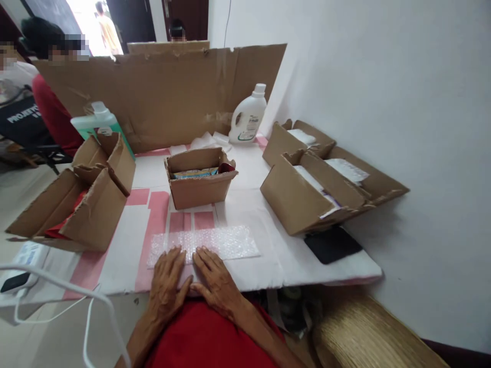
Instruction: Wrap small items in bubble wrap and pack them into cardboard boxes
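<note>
**Head view: bubble wrap laid flat, nothing wrapped yet**

Head cam, near edge: left hand (168, 283) and right hand (215, 278) side by side, palms down, fingers loosely spread, tips resting on near edge of bubble wrap sheet (215, 243). Nothing pinched or gripped. Sheet flat on pink-and-white table (268, 266), just in front of hands; clear, rectangular, bare, no item on it. Judged early stage: sheet set out and smoothed, wrapping and boxing not begun. Beyond sheet, small open box (200, 179) w/ packets inside. Left, open carton (92, 199); right, carton (318, 189) w/ white packs. Far back, white bottle (248, 115) and cardboard screen (164, 92).
</note>
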A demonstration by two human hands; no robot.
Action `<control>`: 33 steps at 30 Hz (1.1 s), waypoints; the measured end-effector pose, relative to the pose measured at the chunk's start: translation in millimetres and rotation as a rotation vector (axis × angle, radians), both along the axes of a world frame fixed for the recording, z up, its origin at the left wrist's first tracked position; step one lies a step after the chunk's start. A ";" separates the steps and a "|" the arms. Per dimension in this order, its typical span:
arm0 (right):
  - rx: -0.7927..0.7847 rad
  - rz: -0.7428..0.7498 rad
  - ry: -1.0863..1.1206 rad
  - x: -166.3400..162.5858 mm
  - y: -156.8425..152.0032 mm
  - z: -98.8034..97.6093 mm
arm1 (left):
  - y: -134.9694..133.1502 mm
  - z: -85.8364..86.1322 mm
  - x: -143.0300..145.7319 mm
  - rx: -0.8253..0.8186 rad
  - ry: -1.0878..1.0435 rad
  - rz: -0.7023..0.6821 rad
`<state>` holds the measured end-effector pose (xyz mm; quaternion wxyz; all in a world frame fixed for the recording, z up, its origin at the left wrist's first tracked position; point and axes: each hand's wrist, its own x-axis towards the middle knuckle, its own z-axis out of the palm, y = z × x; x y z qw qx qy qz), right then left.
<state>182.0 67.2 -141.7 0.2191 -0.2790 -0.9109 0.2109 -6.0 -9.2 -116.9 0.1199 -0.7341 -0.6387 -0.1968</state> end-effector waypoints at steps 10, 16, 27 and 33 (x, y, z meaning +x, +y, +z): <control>0.042 -0.040 -0.038 -3.5 -5.6 0.1 | -11.4 46.3 -40.1 -0.434 -0.460 0.749; 0.029 -0.032 -0.032 -2.6 -3.5 1.4 | -2.1 49.5 -39.8 -0.416 -0.792 0.671; 0.040 -0.006 0.054 -3.1 -2.4 -5.2 | 69.0 68.5 43.5 -0.353 -0.746 0.023; 0.154 -0.029 0.185 -14.3 -3.8 -24.5 | 92.0 44.5 69.1 -0.403 -0.506 -0.086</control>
